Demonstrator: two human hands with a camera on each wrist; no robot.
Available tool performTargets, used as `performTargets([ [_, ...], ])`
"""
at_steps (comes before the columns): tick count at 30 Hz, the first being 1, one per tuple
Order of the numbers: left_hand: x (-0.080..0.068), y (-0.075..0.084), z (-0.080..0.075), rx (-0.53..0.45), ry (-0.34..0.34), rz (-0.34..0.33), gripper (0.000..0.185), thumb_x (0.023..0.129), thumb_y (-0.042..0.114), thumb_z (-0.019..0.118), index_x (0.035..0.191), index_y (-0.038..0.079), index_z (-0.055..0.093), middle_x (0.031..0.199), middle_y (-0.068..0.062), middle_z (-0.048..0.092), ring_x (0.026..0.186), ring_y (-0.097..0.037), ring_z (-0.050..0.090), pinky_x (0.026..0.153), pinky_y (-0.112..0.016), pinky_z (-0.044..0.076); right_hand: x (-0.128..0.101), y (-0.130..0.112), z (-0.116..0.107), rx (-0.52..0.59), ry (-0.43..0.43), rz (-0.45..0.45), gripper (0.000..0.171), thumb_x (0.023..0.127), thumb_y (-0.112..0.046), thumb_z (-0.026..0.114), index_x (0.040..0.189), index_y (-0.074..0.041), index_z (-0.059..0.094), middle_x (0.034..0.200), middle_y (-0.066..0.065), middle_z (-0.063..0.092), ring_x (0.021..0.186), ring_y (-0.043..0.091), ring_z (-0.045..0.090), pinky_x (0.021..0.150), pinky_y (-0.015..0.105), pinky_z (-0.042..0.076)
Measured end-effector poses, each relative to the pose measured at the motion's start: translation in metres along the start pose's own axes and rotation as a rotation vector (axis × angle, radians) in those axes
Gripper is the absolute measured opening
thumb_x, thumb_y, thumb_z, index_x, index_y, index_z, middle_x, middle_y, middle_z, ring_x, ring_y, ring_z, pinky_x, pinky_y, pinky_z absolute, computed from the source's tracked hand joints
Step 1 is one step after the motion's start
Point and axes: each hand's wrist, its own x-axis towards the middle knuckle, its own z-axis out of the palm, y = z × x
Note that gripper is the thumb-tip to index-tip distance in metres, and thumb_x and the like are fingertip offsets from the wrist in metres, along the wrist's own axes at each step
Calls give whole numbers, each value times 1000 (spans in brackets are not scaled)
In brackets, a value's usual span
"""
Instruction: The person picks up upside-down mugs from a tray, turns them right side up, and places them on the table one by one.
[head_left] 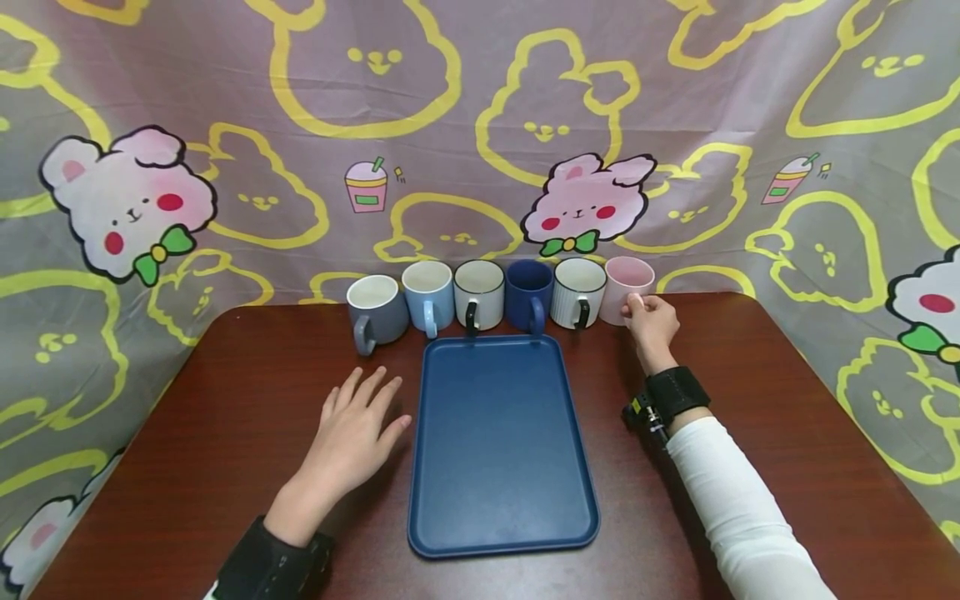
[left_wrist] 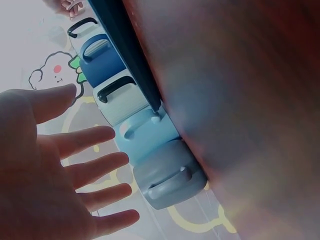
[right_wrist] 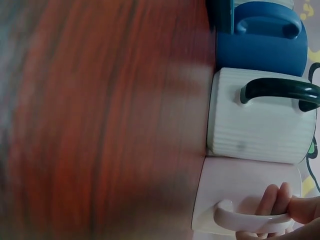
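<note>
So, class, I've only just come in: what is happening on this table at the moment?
A person sits at a brown table with a blue tray lying in front of them. Six mugs stand in a row behind the tray. The right hand has its fingers curled round the handle of the pink mug at the right end of the row, which stands on the table beside the white ribbed mug. The left hand lies open and flat on the table, left of the tray, holding nothing.
</note>
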Motion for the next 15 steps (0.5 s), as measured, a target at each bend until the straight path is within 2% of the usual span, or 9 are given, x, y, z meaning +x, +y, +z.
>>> performTargets([
  [6, 1, 0, 0, -2, 3, 0, 57, 91, 33, 60, 138, 5, 46, 147, -21, 37, 138, -45, 21, 106, -67, 17, 1, -1, -2, -74, -6, -32, 25, 92, -23, 60, 93, 1, 68, 57, -14, 59, 63, 7, 66, 51, 11, 44],
  [11, 1, -1, 0, 0, 7, 7, 56, 91, 33, 61, 138, 6, 47, 147, -21, 37, 138, -44, 22, 106, -67, 18, 3, -1, -3, -164, -8, -59, 27, 93, -25, 59, 95, 0, 69, 58, -14, 58, 78, 20, 69, 51, 10, 42],
  [13, 1, -2, 0, -1, 2, 8, 56, 91, 33, 60, 138, 5, 46, 147, -21, 37, 138, -45, 21, 106, -67, 18, 3, -1, -3, -192, -17, -72, 28, 94, -25, 57, 96, 0, 68, 61, -11, 61, 81, 23, 69, 51, 10, 42],
  [15, 1, -2, 0, -1, -7, 7, 57, 92, 33, 60, 139, 5, 46, 147, -22, 36, 139, -45, 21, 106, -67, 18, 3, -1, -4, -221, -33, -82, 29, 95, -25, 56, 98, 0, 68, 67, -6, 64, 78, 22, 67, 51, 10, 42],
])
